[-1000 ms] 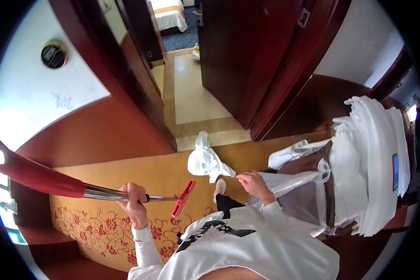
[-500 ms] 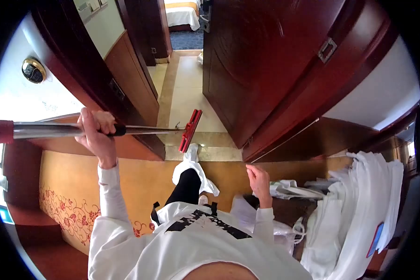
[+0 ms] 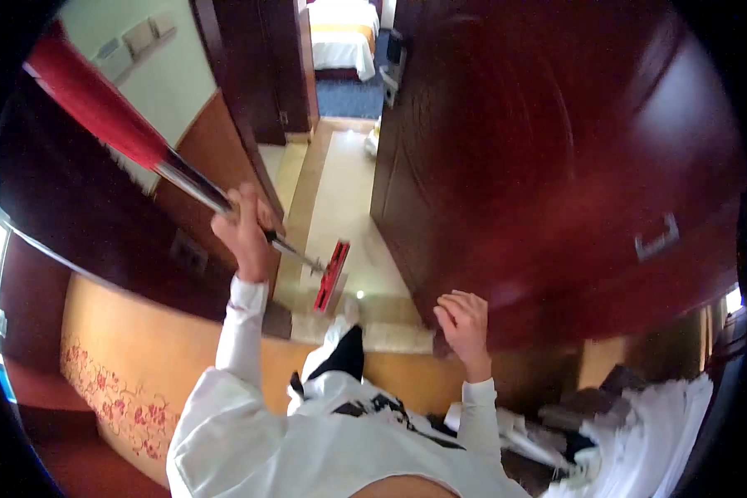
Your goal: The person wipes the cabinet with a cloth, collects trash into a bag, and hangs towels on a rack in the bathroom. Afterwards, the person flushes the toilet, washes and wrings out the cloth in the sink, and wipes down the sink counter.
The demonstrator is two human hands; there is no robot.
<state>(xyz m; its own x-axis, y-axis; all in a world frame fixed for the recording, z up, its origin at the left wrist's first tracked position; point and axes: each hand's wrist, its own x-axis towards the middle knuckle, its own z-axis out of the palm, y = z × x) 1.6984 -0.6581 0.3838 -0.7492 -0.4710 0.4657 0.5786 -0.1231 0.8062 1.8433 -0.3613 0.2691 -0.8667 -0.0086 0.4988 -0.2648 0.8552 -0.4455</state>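
Observation:
My left hand [image 3: 247,232] is wrapped round the metal pole [image 3: 192,183] of a mop or squeegee. A thick red sleeve [image 3: 100,104] covers the pole's upper part at the upper left. Its flat red head [image 3: 331,275] is over the pale floor of the doorway. My right hand [image 3: 465,322] is beside the dark red door, fingers curled, with nothing visible in it. A white cloth or bag [image 3: 328,344] lies by my leg at the threshold, partly hidden by the leg.
The dark red door [image 3: 506,166] stands open on the right. Beyond the passage floor [image 3: 344,183] are a blue carpet [image 3: 340,100] and a bed [image 3: 342,41]. White linens [image 3: 647,440] are piled at the lower right. Patterned carpet [image 3: 116,382] lies at the lower left.
I have moved forward to the threshold. The pole has swung to a slant, and its red head is now over the passage floor. The linens have shifted lower in view.

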